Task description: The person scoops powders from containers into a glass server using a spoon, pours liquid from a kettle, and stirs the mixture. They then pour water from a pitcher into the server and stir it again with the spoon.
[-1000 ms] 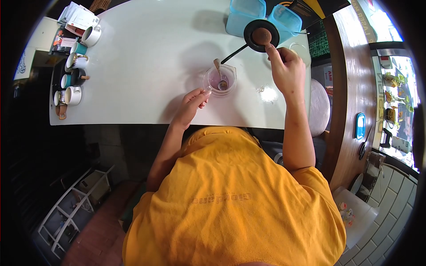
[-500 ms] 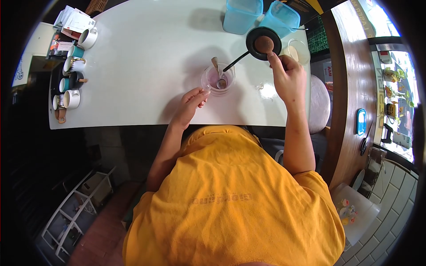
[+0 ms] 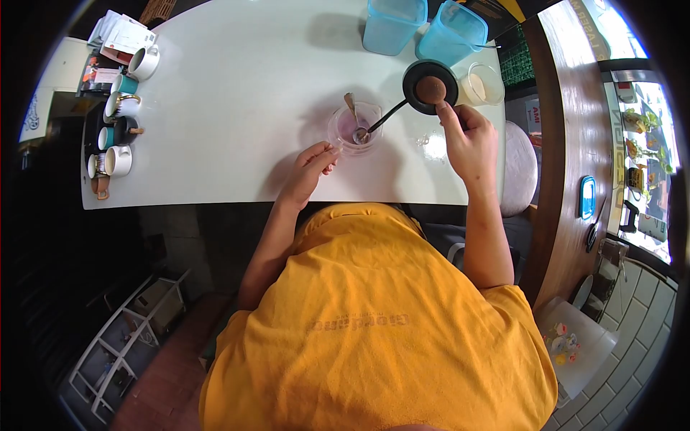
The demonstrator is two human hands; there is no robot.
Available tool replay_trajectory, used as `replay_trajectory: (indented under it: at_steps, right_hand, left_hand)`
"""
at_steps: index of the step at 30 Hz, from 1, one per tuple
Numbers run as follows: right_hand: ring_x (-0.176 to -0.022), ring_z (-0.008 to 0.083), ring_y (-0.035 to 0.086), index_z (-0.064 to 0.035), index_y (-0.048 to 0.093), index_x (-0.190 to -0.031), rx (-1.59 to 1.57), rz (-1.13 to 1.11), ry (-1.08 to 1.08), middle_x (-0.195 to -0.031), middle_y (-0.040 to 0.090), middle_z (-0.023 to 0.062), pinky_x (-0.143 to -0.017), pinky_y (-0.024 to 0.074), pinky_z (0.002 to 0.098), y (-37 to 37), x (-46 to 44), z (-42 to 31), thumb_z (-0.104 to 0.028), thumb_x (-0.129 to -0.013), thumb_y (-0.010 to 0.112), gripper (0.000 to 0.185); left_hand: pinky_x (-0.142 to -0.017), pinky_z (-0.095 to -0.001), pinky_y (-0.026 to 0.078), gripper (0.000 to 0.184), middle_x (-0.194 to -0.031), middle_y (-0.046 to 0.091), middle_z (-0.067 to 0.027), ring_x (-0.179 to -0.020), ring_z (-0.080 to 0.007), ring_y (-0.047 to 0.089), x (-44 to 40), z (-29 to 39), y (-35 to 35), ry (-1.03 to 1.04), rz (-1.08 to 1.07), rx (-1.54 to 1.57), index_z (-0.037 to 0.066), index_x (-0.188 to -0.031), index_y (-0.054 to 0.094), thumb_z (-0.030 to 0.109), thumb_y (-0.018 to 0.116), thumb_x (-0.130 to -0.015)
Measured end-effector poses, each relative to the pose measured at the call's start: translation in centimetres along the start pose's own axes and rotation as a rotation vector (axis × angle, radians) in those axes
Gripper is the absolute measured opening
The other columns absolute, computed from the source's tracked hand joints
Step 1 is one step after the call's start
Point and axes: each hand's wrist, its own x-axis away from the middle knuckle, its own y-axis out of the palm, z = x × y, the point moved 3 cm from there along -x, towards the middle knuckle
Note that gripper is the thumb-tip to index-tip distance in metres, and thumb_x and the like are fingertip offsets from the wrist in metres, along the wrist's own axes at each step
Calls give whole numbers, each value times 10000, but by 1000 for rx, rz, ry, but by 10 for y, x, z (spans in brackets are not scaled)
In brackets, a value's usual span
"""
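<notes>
My left hand (image 3: 313, 164) has its fingers closed at the near left edge of a clear cup (image 3: 336, 141) with purplish contents. A metal spoon (image 3: 351, 105) leans in the cup, its handle sticking up toward the back. Raised to the right of the cup, my right hand (image 3: 468, 138) grips what looks like a small black gooseneck kettle (image 3: 410, 75) with a round brown lid knob. My thumb lies against the knob. The thin black spout (image 3: 388, 115) slopes down left, its tip over the cup. The kettle's handle is hidden by my fingers.
Two translucent blue containers (image 3: 392, 29) stand at the back right. A clear tub (image 3: 490, 80) with pale contents sits beside the kettle. Along the left edge are several mugs (image 3: 144, 63). The white table (image 3: 223, 108) shows water drops right of the cup.
The spout tip has dipped lower, toward the cup's middle. My right hand and the kettle have shifted slightly right and down. The left hand stays at the cup.
</notes>
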Motion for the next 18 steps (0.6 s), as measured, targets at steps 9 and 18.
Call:
replay_trajectory:
  at_steps: [9, 18]
  right_hand:
    - [-478, 206, 545, 25, 646, -700, -23, -27, -13, -526, 570, 107, -515, 425, 327, 6, -7, -8, -400, -834, 670, 445]
    - [-489, 222, 539, 25, 645, -698, 9, 28, -47, -536, 566, 118, -518, 421, 338, -1, -21, -7, -426, -828, 663, 470]
  left_hand:
    - [-697, -224, 336, 143, -772, 465, 39, -726, -68, 414, 2, 6, 4, -14, -30, -13, 100, -830, 533, 202, 555, -927]
    - [-701, -227, 336, 148, -768, 461, 38, -728, -69, 409, 3, 7, 4, -26, -20, -9, 103, -827, 535, 211, 562, -924]
